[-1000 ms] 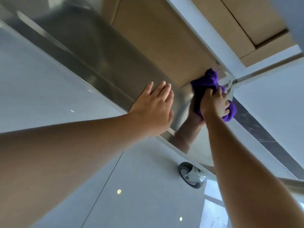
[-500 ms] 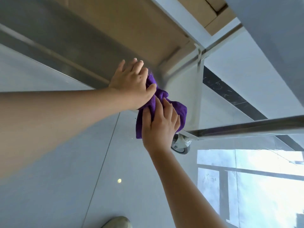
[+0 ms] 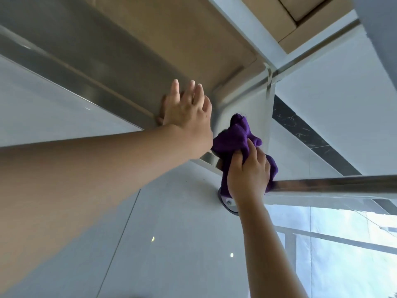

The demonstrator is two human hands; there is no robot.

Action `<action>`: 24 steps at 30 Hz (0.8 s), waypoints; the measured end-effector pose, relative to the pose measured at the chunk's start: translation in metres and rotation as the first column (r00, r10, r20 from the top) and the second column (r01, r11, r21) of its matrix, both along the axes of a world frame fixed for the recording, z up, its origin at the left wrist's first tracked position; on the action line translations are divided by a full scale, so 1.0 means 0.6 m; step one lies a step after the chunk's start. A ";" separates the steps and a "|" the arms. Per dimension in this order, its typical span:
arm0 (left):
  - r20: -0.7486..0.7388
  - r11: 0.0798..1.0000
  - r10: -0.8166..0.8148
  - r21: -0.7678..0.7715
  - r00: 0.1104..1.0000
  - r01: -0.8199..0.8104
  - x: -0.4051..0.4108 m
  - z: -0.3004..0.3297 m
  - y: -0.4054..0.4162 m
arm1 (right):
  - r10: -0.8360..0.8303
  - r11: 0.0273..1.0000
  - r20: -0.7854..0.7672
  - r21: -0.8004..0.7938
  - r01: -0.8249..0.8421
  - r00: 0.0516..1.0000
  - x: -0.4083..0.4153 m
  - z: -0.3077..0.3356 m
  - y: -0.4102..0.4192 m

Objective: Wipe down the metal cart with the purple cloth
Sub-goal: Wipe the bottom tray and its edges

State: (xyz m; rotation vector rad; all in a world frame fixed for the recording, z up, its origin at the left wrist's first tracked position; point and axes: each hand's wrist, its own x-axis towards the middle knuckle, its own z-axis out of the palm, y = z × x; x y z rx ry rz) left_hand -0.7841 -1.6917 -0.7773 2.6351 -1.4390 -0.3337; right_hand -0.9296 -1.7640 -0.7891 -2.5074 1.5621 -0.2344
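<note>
Wiping moved to cart corner: right hand grips purple cloth beside flat, open-fingered left hand; shelf top likely done.

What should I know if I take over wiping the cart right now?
Left hand: flat, fingers straight, resting on the metal cart shelf, steadying it.
Right hand: grips the bunched purple cloth against the cart's corner, just above a caster wheel.
Done: cannot tell from here how much is wiped.
Left: finish this corner, then the horizontal rail to the right.
</note>
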 end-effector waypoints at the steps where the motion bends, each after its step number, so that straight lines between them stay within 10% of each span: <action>1: -0.005 0.999 -0.031 -0.030 1.000 0.031 -0.008 0.001 -0.007 | 0.018 1.000 -0.006 0.024 -0.017 1.000 0.013 0.004 -0.020; 11: -0.068 0.974 -0.144 -0.187 0.987 0.129 -0.055 -0.033 -0.020 | 0.145 0.989 -0.065 0.030 -0.143 0.987 0.141 0.009 -0.205; 24: -0.051 0.970 -0.143 -0.208 0.988 0.129 -0.060 -0.035 -0.022 | -0.141 0.987 0.071 0.083 0.135 0.987 0.086 0.018 -0.227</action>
